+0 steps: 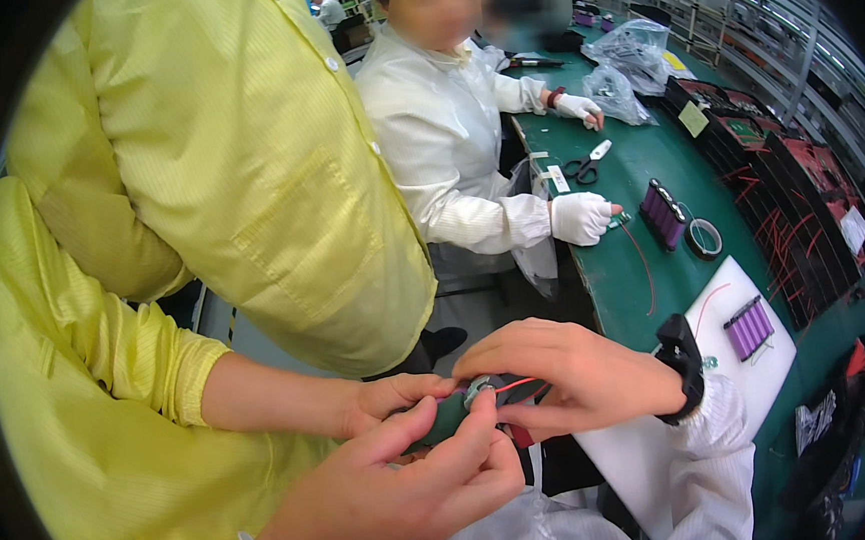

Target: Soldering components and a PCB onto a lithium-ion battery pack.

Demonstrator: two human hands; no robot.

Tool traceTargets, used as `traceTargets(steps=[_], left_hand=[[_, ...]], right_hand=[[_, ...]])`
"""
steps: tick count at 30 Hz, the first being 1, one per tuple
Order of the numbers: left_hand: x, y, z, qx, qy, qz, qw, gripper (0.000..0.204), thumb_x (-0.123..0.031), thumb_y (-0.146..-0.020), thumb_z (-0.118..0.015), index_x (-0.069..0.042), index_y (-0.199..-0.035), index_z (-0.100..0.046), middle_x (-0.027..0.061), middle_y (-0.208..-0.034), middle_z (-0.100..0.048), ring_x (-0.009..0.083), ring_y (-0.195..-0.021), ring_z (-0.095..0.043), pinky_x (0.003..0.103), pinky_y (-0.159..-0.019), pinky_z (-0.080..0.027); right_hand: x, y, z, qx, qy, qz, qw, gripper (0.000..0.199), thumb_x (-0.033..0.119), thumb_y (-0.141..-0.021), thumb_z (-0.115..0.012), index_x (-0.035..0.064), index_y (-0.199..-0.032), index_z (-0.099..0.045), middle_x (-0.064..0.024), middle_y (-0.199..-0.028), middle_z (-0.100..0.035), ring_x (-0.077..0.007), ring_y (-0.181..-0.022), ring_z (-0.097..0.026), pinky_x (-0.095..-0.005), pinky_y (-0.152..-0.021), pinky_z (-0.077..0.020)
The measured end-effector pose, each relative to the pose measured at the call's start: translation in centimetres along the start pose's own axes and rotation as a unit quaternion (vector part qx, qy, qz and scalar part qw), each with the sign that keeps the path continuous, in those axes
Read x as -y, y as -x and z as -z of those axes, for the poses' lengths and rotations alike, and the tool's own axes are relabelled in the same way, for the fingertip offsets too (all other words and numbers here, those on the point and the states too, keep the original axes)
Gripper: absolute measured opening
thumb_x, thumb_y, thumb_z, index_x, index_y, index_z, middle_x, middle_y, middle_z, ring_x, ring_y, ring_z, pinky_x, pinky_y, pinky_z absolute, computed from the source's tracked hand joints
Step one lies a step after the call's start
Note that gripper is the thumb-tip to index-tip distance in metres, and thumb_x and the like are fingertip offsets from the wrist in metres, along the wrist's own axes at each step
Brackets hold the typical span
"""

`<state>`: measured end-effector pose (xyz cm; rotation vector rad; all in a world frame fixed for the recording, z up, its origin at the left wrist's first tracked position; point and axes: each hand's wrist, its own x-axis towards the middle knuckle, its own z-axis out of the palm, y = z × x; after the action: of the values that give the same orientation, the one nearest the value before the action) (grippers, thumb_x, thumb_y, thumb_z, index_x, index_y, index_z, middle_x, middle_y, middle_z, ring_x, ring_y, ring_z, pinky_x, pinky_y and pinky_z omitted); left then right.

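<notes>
My right hand (570, 376), in a white sleeve with a black watch, reaches in from the right. Its fingers are bent around one end of a small dark-green wrapped battery pack (441, 422). At that end sit a small circuit board (477, 389) and red wires (516, 385). A person in yellow at my left also grips the pack. That person's far hand (396, 398) pinches its far side. A nearer bare hand (398, 488), apparently the same person's, presses a fingertip by the board. My left hand does not show.
A green workbench (604, 283) runs along the right. On it are a white board (776, 371) with a purple battery pack (749, 326), another pack (662, 216), a tape roll (703, 238), scissors (588, 164) and dark trays. A white-gloved co-worker (443, 139) sits ahead; another yellow coat (266, 181) stands close.
</notes>
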<state>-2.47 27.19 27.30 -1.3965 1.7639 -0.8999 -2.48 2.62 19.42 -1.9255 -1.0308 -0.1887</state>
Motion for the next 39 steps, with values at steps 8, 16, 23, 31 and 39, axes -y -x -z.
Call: traceTargets(steps=[8, 16, 23, 31, 39], left_hand=[[-1.7, -1.5, 0.4, -0.057, 0.158, 0.119, 0.979, 0.008, -0.007, -0.085, -0.065, -0.011, -0.091, -0.062, 0.0002, -0.097, -0.061, 0.0154, -0.112, -0.063, 0.030, -0.089, -0.057], [-2.0, -3.2, 1.2, -0.131, 0.357, 0.268, 0.885, 0.011, 0.001, -0.077, -0.069, -0.001, -0.086, -0.062, 0.0107, -0.095, -0.064, 0.0252, -0.095, -0.068, 0.033, -0.078, -0.059], [-1.5, -4.5, 2.2, -0.221, 0.313, 0.288, 0.878, 0.015, 0.002, -0.074, -0.069, 0.000, -0.089, -0.066, 0.0158, -0.096, -0.066, 0.0301, -0.088, -0.069, 0.035, -0.074, -0.058], [-2.5, -4.9, 3.0, -0.266, 0.375, 0.295, 0.838, 0.013, 0.003, -0.076, -0.068, -0.001, -0.088, -0.067, 0.0164, -0.100, -0.066, 0.0348, -0.086, -0.070, 0.037, -0.074, -0.058], [-2.3, -5.5, 4.1, -0.258, 0.390, 0.277, 0.840, 0.014, 0.006, -0.078, -0.073, 0.000, -0.089, -0.066, 0.0163, -0.098, -0.065, 0.0308, -0.082, -0.069, 0.035, -0.070, -0.057]], right_hand=[[0.2, 0.5, -1.3, -0.043, 0.004, -0.030, 0.999, 0.027, 0.009, -0.082, -0.076, 0.0006, -0.107, -0.072, -0.0111, -0.102, -0.073, -0.0296, -0.092, -0.071, -0.0372, -0.076, -0.0574], [2.6, 1.6, -1.3, -0.171, 0.037, -0.033, 0.984, 0.024, 0.007, -0.083, -0.077, 0.0002, -0.105, -0.073, -0.0101, -0.099, -0.074, -0.0263, -0.084, -0.072, -0.0344, -0.070, -0.0577], [4.7, 2.7, -0.6, -0.212, 0.046, -0.024, 0.976, 0.031, 0.010, -0.084, -0.078, -0.0009, -0.111, -0.070, -0.0134, -0.096, -0.071, -0.0316, -0.087, -0.070, -0.0372, -0.076, -0.0563], [6.6, 4.2, -0.3, -0.230, 0.070, 0.000, 0.971, 0.030, 0.012, -0.084, -0.078, 0.0002, -0.111, -0.071, -0.0130, -0.097, -0.072, -0.0320, -0.087, -0.070, -0.0375, -0.076, -0.0561], [7.7, 5.3, 0.1, -0.227, 0.078, -0.016, 0.971, 0.031, 0.013, -0.083, -0.079, -0.0001, -0.110, -0.072, -0.0128, -0.096, -0.072, -0.0314, -0.087, -0.070, -0.0367, -0.075, -0.0556]])
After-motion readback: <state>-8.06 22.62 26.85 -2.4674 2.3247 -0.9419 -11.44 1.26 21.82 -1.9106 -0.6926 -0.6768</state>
